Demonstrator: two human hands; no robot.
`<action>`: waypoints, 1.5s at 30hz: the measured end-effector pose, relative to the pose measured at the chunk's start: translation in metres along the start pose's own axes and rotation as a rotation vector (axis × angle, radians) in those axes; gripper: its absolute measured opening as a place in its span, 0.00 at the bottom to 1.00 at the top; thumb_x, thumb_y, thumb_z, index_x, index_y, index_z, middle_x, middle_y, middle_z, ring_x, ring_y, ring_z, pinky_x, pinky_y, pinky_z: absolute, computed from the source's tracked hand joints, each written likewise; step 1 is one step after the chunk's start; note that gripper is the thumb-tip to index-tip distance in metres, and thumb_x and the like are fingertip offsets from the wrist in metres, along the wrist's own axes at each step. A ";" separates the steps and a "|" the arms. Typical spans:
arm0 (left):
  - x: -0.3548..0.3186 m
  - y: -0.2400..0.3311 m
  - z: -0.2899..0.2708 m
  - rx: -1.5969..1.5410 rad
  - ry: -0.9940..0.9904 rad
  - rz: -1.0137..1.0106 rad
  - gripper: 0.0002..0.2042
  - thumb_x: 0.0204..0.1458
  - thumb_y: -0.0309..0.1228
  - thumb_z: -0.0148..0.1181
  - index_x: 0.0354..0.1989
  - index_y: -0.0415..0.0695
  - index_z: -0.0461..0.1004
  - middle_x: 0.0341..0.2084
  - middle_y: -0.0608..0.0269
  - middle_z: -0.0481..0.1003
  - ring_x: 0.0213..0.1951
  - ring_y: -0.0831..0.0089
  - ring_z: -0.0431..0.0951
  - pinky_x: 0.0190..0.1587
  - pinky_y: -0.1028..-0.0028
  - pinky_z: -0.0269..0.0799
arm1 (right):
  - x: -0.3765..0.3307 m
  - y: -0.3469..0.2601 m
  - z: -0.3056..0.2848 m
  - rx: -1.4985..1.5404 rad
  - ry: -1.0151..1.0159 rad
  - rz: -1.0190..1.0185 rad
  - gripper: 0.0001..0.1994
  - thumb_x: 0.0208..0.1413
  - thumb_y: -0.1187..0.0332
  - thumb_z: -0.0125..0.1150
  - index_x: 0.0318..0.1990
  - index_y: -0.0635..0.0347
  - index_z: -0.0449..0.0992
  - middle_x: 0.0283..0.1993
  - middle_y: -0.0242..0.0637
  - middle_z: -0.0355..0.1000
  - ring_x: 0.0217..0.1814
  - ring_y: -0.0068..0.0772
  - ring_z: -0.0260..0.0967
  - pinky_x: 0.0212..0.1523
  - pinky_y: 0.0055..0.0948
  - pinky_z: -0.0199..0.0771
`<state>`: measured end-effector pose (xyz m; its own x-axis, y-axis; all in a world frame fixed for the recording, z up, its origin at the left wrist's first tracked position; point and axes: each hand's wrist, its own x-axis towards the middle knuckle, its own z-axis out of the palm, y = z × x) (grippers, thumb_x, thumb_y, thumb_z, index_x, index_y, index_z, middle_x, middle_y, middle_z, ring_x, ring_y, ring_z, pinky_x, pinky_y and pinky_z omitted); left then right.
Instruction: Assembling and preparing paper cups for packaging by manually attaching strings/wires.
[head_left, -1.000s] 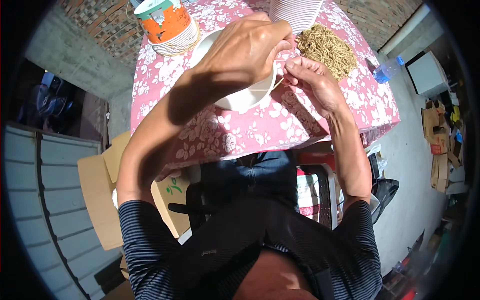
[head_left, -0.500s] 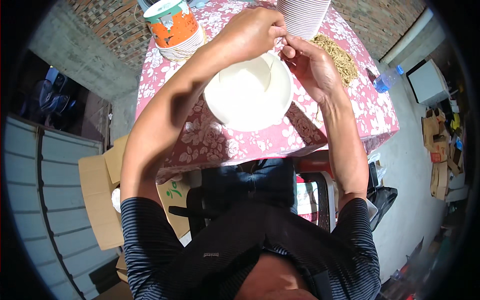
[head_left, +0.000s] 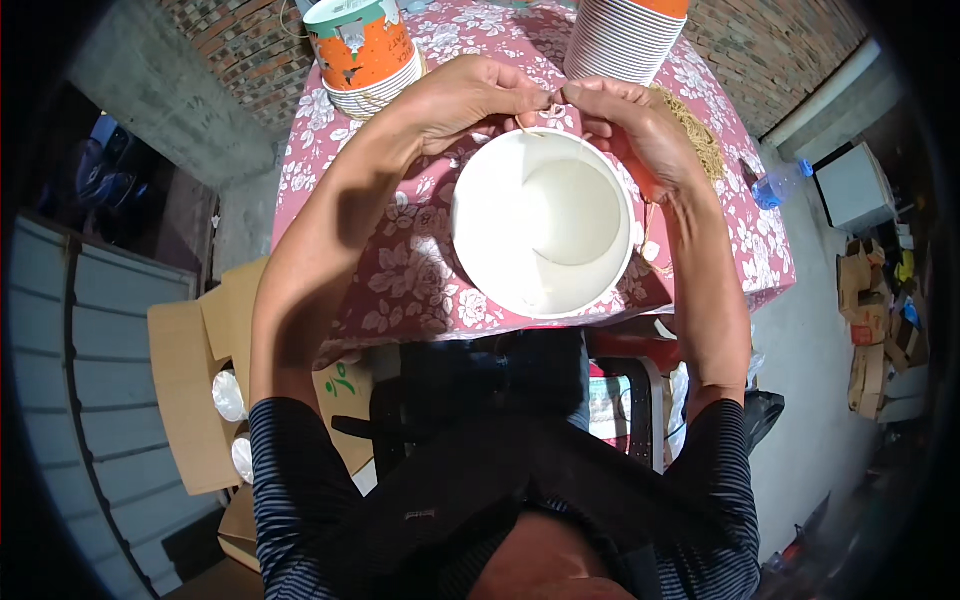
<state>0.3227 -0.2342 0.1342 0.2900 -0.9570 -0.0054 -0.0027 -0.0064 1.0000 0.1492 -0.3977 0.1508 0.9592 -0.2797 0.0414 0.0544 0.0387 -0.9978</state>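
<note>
A white-lined paper bucket [head_left: 490, 235] stands on the table in front of me, its open mouth tipped toward me. Over its far rim my left hand [head_left: 475, 100] and my right hand [head_left: 640, 125] meet, fingertips almost touching. Both are closed in a pinch. A thin tan cord [head_left: 526, 127] runs from below my left fingers to the bucket's far rim. More of the cord hangs beside the bucket under my right wrist. The exact bit of cord between the fingertips is too small to make out clearly.
Nested paper buckets [head_left: 620, 45] rise at the back right, beside a heap of tan cords [head_left: 700, 135]. At the back left sits an orange and green bucket stack [head_left: 368, 50]. A flowered tablecloth [head_left: 400, 270] covers the table. Cardboard boxes [head_left: 180, 390] lie at left; a plastic bottle [head_left: 780, 185] is at right.
The bucket now sits nearer and further right, with its inside turned more into view. My left hand has come down and turned, its fingers now pointing right toward the right hand's fingertips.
</note>
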 end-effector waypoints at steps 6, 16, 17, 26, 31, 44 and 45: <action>-0.003 0.010 0.001 -0.012 -0.081 0.028 0.12 0.61 0.34 0.67 0.41 0.36 0.79 0.27 0.67 0.79 0.28 0.83 0.77 0.31 0.84 0.75 | -0.004 -0.017 0.000 -0.217 0.010 -0.036 0.09 0.61 0.62 0.68 0.40 0.58 0.87 0.26 0.24 0.76 0.24 0.12 0.62 0.29 0.17 0.64; 0.001 0.012 0.011 0.028 -0.225 0.035 0.10 0.63 0.33 0.65 0.41 0.37 0.79 0.28 0.68 0.78 0.30 0.83 0.77 0.37 0.82 0.74 | -0.009 0.002 -0.013 -0.201 0.079 -0.172 0.10 0.60 0.66 0.68 0.45 0.59 0.84 0.33 0.28 0.79 0.30 0.15 0.70 0.34 0.19 0.69; 0.000 0.013 0.013 0.030 -0.226 0.034 0.10 0.63 0.33 0.65 0.41 0.37 0.79 0.28 0.68 0.78 0.30 0.83 0.77 0.37 0.82 0.74 | -0.011 0.002 -0.016 -0.242 0.092 -0.221 0.10 0.59 0.67 0.68 0.46 0.59 0.84 0.34 0.29 0.79 0.31 0.15 0.70 0.35 0.19 0.70; -0.005 0.017 0.023 -0.046 -0.119 0.025 0.08 0.63 0.29 0.63 0.44 0.36 0.78 0.29 0.69 0.78 0.31 0.83 0.78 0.37 0.85 0.76 | -0.035 0.001 -0.003 -0.482 0.099 -0.262 0.14 0.58 0.65 0.72 0.48 0.64 0.85 0.36 0.40 0.82 0.35 0.26 0.81 0.39 0.24 0.82; -0.003 0.023 0.029 0.034 -0.108 0.008 0.07 0.63 0.29 0.64 0.40 0.37 0.80 0.28 0.69 0.79 0.29 0.84 0.78 0.34 0.85 0.76 | -0.031 0.009 -0.002 -0.430 0.205 -0.403 0.16 0.58 0.65 0.74 0.48 0.66 0.85 0.37 0.41 0.82 0.35 0.26 0.80 0.36 0.23 0.82; -0.004 0.016 0.026 0.018 -0.076 0.079 0.08 0.63 0.29 0.62 0.43 0.36 0.79 0.29 0.68 0.78 0.31 0.84 0.78 0.36 0.85 0.76 | -0.026 0.010 0.004 -0.515 0.235 -0.458 0.10 0.60 0.68 0.71 0.42 0.66 0.86 0.31 0.37 0.81 0.29 0.21 0.76 0.28 0.21 0.77; -0.004 0.016 0.026 -0.001 -0.064 0.089 0.08 0.64 0.29 0.62 0.43 0.36 0.78 0.29 0.68 0.78 0.31 0.84 0.78 0.37 0.85 0.77 | -0.026 0.008 0.003 -0.490 0.210 -0.403 0.09 0.60 0.67 0.70 0.41 0.66 0.86 0.30 0.36 0.81 0.28 0.19 0.76 0.28 0.21 0.76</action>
<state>0.2962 -0.2379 0.1500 0.2273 -0.9702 0.0834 -0.0250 0.0798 0.9965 0.1251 -0.3873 0.1418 0.8128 -0.3639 0.4548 0.2174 -0.5348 -0.8165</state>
